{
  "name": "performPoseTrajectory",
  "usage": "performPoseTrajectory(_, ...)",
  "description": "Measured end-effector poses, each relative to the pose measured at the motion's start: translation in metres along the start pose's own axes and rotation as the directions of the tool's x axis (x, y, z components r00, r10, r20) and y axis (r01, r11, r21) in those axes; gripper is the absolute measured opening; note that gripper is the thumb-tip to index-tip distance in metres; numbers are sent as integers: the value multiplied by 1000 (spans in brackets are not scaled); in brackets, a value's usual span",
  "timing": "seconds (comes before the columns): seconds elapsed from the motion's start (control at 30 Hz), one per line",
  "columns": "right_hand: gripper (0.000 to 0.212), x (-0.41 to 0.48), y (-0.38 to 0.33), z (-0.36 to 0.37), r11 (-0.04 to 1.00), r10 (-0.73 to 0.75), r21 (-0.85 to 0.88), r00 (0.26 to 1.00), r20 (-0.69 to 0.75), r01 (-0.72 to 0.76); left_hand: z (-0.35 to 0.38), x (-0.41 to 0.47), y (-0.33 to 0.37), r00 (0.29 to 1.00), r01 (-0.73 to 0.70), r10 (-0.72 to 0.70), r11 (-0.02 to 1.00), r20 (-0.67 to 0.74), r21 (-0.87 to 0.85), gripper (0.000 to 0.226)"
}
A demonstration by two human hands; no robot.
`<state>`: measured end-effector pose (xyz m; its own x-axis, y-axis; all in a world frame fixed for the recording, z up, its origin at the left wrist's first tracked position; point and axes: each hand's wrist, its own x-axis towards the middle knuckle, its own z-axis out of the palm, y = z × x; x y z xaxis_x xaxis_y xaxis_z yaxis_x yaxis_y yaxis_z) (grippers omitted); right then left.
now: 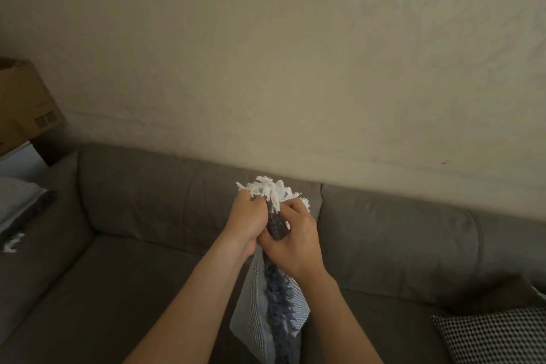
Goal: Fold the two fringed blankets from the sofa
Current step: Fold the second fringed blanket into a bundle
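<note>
We face a pale, rough-plastered wall (266, 68). Below it a grey-brown sofa (133, 210) with soft, faintly creased upholstery runs across the view. Our two bare forearms rise from the bottom edge and converge above the seat, in front of the backrest.

Between them hangs the blanket (254, 304), gathered into a narrow drooping bundle. It is light woven cloth with fine ribbed lines, wrapped around a shaggy strip of dark blue fringe (277, 298). Its lower end runs out of view at the bottom.

At the far left a cardboard box (23, 106) stands past the sofa's end. A cushion (496, 337) with a small black-and-white check lies on the seat at the lower right. The second blanket (20, 201) rests on the sofa arm at the left edge, pale and striped with a dark border, with a tuft of white fringe beneath it.

Our left hand (251, 221) and right hand (295, 239) meet knuckle to knuckle at the top of the bundle. Both are closed tight around the bunched cloth, with the backs of the hands toward us. The left fingers (254, 201) curl in over the edge. The right fingers (291, 205) wrap a dark, knitted-looking fold from the other side. Above both fists a white fringe (271, 190) of short, frayed cotton strands sprouts upward.
</note>
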<state>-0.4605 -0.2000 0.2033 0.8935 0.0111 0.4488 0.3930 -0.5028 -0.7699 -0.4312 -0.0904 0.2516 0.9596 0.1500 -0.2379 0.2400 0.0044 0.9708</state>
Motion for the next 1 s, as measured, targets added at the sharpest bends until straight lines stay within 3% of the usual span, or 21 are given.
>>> performPoseTrajectory(0.1,27,-5,2,4,995,48,-87,996,74,-41,1,3,4,999,13,-15,999,-42,-31,33)
performPoseTrajectory(0.23,18,-3,7,13,990,47,-133,999,5,-46,7,5,8,999,33,-36,993,-32,-111,33)
performPoseTrajectory(0.3,27,3,4,10,995,41,-95,999,-15,-42,7,5,10,998,49,-53,985,-21,-167,32)
performPoseTrajectory(0.37,37,9,5,6,998,48,-44,998,-27,-49,4,1,13,998,49,-42,977,37,-209,30)
performPoseTrajectory(0.43,28,14,11,2,997,74,-23,997,-31,-75,-3,-1,15,992,33,-6,975,123,-218,36)
performPoseTrajectory(0.5,28,19,21,1,986,154,62,988,-24,-152,-11,2,10,987,-68,84,991,139,-119,46)
performPoseTrajectory(0.6,42,23,21,-3,906,275,315,959,71,-283,-22,12,-5,959,-282,276,945,59,163,58)
performPoseTrajectory(0.7,52,27,14,-11,819,236,499,959,159,-284,-28,13,-7,899,-434,425,834,104,342,89)
performPoseTrajectory(0.8,55,32,12,-18,808,161,535,967,199,-245,-25,14,3,876,-481,408,697,258,531,79)
performPoseTrajectory(0.87,50,33,16,-21,821,176,510,964,197,-254,-25,14,7,891,-453,331,706,312,545,77)
performPoseTrajectory(1.0,34,35,21,-31,832,274,466,953,129,-302,-32,20,1,841,-525,379,742,386,416,38)
